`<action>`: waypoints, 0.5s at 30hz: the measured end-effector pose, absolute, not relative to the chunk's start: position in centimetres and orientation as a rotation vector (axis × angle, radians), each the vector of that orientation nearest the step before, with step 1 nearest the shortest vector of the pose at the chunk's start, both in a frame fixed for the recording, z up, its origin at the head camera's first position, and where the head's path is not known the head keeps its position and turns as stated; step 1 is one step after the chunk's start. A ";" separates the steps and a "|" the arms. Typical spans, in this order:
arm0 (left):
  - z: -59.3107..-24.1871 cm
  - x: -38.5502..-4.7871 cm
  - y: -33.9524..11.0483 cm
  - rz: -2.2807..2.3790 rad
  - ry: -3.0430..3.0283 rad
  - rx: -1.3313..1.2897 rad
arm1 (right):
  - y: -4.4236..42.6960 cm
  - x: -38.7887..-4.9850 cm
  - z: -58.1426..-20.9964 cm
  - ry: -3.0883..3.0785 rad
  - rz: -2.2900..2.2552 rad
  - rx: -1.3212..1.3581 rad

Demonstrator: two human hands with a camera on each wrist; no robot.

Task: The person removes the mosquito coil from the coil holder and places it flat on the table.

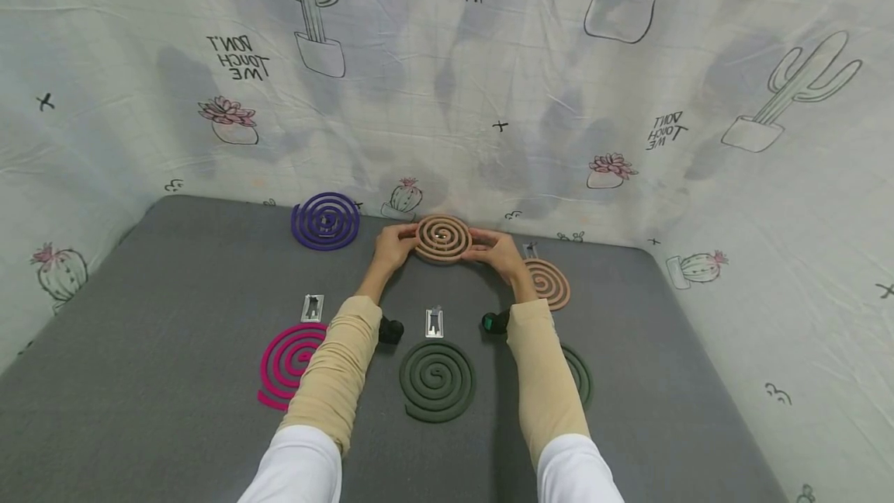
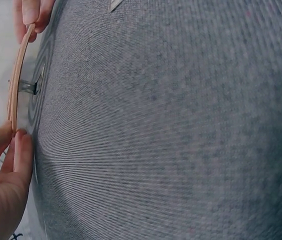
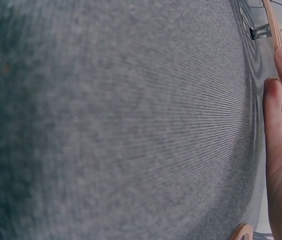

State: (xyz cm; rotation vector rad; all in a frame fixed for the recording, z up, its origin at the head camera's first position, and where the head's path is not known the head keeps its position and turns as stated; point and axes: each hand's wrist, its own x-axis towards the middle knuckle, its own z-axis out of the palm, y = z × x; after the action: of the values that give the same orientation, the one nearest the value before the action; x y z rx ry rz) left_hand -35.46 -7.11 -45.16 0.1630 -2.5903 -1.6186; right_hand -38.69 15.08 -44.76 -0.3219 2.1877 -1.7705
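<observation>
- Pinching a tan coil (image 1: 447,245), left hand (image 1: 395,245) and right hand (image 1: 497,251), over my grey ribbed cloth (image 1: 174,317)
- Cactus-print sheet (image 1: 419,99) behind (lettering (image 1: 240,58) says "DON'T TOUCH", flipped)

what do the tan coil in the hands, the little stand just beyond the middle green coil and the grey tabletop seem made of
Tan flat spiral coil: perhaps pressed powder; dull, opaque surface.
Small silvery rectangular stand: probably thin sheet metal; bright shine and cut-out shape.
Grey tabletop covering: fabric, seemingly; matte, with a fine ribbed texture in the wrist views.
</observation>
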 end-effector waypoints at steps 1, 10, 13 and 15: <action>-45.2 -35.5 -7.1 -1.612 -2.590 0.164 | 15.1 -38.7 -44.7 2.186 -1.768 -0.330; -45.2 -35.5 -7.3 -1.593 -2.627 0.121 | 15.1 -39.0 -45.2 2.188 -1.799 -0.368; -45.2 -35.4 -7.4 -1.576 -2.652 0.124 | 15.1 -39.0 -45.3 2.188 -1.796 -0.380; -45.2 -35.5 -7.5 -1.570 -2.661 0.119 | 15.1 -39.1 -45.3 2.175 -1.800 -0.384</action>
State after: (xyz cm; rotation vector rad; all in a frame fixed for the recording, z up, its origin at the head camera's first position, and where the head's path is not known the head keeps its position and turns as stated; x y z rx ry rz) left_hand -35.49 -7.48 -45.20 0.1186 -2.6610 -1.5701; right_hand -39.05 15.08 -45.27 -0.3844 2.1753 -1.7997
